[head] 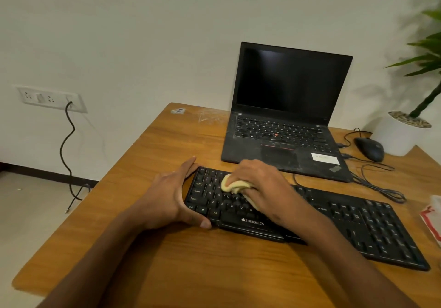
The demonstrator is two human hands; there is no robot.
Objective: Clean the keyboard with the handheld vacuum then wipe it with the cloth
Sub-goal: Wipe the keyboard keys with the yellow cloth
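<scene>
A black keyboard [334, 221] lies slantwise across a wooden tabletop [191, 267], seen from above by the person working at it. The left hand [171, 195] grips the keyboard's left end, fingers along the far edge and thumb on the near edge. The right hand [260, 183] is clenched around a bunched yellow cloth [232, 186], pressing it onto the keys of the left half. Behind the keyboard sits an open black laptop [286, 116], screen dark. A black mouse [370, 149] rests beside a white plant pot [398, 135] at the right.
</scene>
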